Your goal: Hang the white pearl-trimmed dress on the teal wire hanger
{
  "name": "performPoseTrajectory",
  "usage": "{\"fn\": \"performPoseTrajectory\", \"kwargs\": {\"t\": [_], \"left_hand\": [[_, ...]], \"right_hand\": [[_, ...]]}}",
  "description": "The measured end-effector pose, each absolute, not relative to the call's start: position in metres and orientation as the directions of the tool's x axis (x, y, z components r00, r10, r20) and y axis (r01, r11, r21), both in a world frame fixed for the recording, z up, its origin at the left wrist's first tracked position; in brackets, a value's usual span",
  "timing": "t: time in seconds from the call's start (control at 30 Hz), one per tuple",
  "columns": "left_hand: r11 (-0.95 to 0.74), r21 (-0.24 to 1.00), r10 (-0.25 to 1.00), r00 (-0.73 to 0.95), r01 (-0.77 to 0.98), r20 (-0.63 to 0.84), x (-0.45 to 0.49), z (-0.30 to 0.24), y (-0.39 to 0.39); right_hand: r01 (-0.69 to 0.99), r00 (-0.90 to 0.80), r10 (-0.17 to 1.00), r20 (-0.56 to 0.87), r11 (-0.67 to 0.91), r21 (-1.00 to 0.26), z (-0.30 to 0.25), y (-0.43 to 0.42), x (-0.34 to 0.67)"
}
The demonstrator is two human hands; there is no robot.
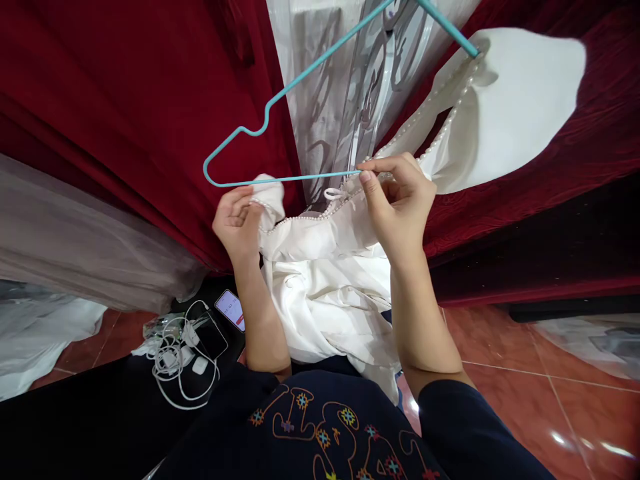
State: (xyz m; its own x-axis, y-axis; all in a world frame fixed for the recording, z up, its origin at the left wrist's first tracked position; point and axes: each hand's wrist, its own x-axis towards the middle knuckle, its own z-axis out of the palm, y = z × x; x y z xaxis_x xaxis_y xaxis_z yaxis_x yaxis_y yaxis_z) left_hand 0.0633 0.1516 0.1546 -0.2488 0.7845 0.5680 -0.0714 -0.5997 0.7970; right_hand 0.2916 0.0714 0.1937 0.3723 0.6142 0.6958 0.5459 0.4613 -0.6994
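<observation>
A white dress (325, 287) with a pearl-beaded neckline hangs in front of me, its skirt bunched low near my lap. Its right puffed sleeve (525, 100) is on the light blue hanger (320, 63). The hanger's left end is bare, tilted down to the left. My right hand (403, 193) pinches the hanger's bottom bar between thumb and forefinger. My left hand (237, 217) is closed on the dress's left sleeve (269, 199), just below the hanger's left end. The hanger's hook is out of view above.
Red curtains (125, 87) flank a white ornate metal frame (377, 87). On a black surface (100, 400) at lower left lie tangled white cables (173, 363), a dark phone (213, 337) and a lit phone (230, 309). Reddish floor tiles (560, 380) show at right.
</observation>
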Motion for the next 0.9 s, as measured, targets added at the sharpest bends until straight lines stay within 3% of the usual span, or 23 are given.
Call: {"fn": "performPoseTrajectory", "kwargs": {"t": [0.1,0.27,0.33,0.47,0.53,0.63,0.73,0.9], "left_hand": [[-0.541,0.807,0.829,0.012,-0.238,0.559,0.088,0.171,0.137],[-0.548,0.778,0.828,-0.069,-0.307,0.556,0.122,0.188,0.126],[-0.561,0.773,0.823,-0.103,-0.297,0.558,0.126,0.186,0.129],[-0.582,0.77,0.811,-0.128,-0.261,0.57,0.124,0.182,0.14],[-0.589,0.767,0.807,-0.139,-0.254,0.573,0.122,0.182,0.143],[-0.609,0.75,0.792,-0.141,-0.258,0.594,0.121,0.183,0.143],[-0.628,0.731,0.776,-0.14,-0.268,0.615,0.12,0.184,0.142],[-0.608,0.73,0.788,-0.127,-0.311,0.602,0.117,0.191,0.142]], "right_hand": [[0.571,0.38,0.596,0.707,0.451,-0.686,0.194,0.071,0.291],[0.6,0.386,0.546,0.743,0.463,-0.652,0.192,0.072,0.283],[0.629,0.409,0.457,0.79,0.486,-0.607,0.192,0.072,0.281],[0.751,0.529,0.129,0.839,0.391,-0.533,0.205,0.072,0.297],[0.791,0.518,0.071,0.853,0.341,-0.508,0.218,0.075,0.316],[0.843,0.428,0.173,0.887,0.277,-0.461,0.239,0.085,0.348],[0.811,0.435,0.305,0.847,0.277,-0.516,0.259,0.094,0.374],[0.614,0.604,0.278,0.747,0.434,-0.659,0.279,0.083,0.405]]}}
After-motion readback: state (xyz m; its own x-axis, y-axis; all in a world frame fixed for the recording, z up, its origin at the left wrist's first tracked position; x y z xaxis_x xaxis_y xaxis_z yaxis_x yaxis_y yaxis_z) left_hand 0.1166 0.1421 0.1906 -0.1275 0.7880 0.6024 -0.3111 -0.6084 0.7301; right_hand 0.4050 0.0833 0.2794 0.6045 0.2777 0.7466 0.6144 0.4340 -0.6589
